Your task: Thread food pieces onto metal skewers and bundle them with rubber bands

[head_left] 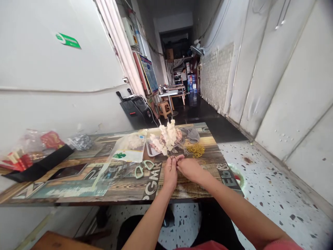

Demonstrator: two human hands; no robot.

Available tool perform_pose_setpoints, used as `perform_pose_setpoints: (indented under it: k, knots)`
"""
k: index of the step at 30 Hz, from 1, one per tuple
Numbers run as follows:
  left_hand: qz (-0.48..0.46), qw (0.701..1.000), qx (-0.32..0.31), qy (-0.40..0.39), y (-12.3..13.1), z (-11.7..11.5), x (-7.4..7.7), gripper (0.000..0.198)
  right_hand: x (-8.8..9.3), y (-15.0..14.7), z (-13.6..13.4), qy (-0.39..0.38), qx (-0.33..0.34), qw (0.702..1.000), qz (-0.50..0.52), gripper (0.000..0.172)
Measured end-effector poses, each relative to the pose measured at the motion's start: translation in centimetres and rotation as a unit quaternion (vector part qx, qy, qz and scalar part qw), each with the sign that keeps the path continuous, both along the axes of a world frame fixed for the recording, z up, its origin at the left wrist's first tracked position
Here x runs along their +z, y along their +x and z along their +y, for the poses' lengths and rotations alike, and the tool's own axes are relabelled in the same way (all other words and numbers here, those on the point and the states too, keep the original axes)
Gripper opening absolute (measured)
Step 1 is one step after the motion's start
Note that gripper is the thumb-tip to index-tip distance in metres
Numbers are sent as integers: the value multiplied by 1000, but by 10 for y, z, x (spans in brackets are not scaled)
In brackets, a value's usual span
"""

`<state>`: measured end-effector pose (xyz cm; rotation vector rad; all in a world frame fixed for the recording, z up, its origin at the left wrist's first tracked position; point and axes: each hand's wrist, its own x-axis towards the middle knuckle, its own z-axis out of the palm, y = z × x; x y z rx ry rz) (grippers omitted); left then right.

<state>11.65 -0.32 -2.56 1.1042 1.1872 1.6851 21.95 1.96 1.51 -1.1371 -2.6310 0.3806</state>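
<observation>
My left hand is closed round the lower sticks of a bunch of skewers, which stand upright with pale, lumpy pieces of food at the top. Against it, my right hand has its fingers pinched at the same sticks; whether a band is between them is too small to tell. Behind the bunch lies a white tray with more skewers, pinkish, their bare sticks pointing right. A heap of yellow rubber bands lies right of my hands. To the left are scissors with pale green handles and a clear bag of pale food.
On the wood-patterned table are a dark phone, a black box with red packets, a crumpled silvery bundle and a grey cloth. A black speaker stands behind. Far back is a person.
</observation>
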Motion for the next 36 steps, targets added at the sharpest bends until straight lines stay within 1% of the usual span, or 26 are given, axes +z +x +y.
perform_pose_setpoints:
  k: [2,5,7,9,13,15,17,19,20,21,22,23,24,25,26,27,28,29,30,32,33,34,35,36]
  knots:
    - [-7,1000,-21,17,-1,2,-4,25,-9,-7,-6,-10,-26,1000,11,30]
    - [-51,998,-20,9,-3,3,-6,25,-22,-19,-16,-24,-79,996,29,35]
    - [-55,998,-13,-7,-4,3,-3,25,-26,-27,-20,-32,-111,992,47,38]
    - [-33,999,-7,-17,-5,4,2,25,-27,-32,-22,-55,-120,987,90,37]
    - [-9,1000,-16,-10,-6,7,17,22,-19,-33,-22,-110,-125,966,197,39]
    - [-18,1000,-22,-9,-4,6,23,22,-14,-31,-21,-112,-120,964,210,40]
    - [-36,999,-30,-15,-3,5,27,22,-11,-28,-20,-103,-98,968,207,39]
    - [-60,997,-41,-24,-3,3,28,22,-9,-25,-19,-92,-74,970,215,34]
    - [-68,996,-46,-32,-3,1,28,23,-9,-23,-18,-101,-62,967,226,29]
    - [-71,995,-50,-41,-4,0,28,23,-10,-22,-17,-131,-51,959,246,24]
    - [-72,995,-53,-49,-5,-1,29,24,-11,-21,-16,-183,-42,943,276,21]
    - [-71,994,-59,-58,-7,-2,29,25,-12,-20,-16,-252,-33,915,313,19]
    - [-70,993,-64,-63,-8,-2,30,26,-12,-20,-15,-329,-24,876,353,18]
    - [-72,993,-71,-63,-9,-2,31,27,-13,-20,-15,-400,-16,829,392,17]
    - [-76,992,-80,-61,-9,-1,32,28,-14,-20,-14,-454,-11,782,428,17]
    - [-77,991,-88,-60,-10,0,33,28,-14,-20,-14,-488,-10,743,458,17]
    - [-64,992,-92,-61,-11,1,35,29,-14,-19,-14,-507,-9,716,480,18]
    - [-36,993,-90,-61,-12,2,36,29,-14,-19,-14,-514,-11,700,496,19]
    - [-1,994,-84,-63,-14,3,37,28,-14,-18,-14,-515,-12,691,507,19]
    - [70,993,-62,-66,-20,1,37,28,-13,-15,-13,-513,-13,686,516,21]
    - [115,991,-35,-52,-24,-1,37,27,-12,-12,-12,-513,-13,686,516,21]
    - [167,986,0,-23,-29,-4,37,23,-10,-9,-12,-516,-15,685,515,22]
    - [228,973,32,22,-34,-7,36,18,-8,-6,-11,-519,-19,683,514,21]
    - [301,949,53,80,-38,-11,36,14,-6,-2,-11,-523,-23,681,511,21]
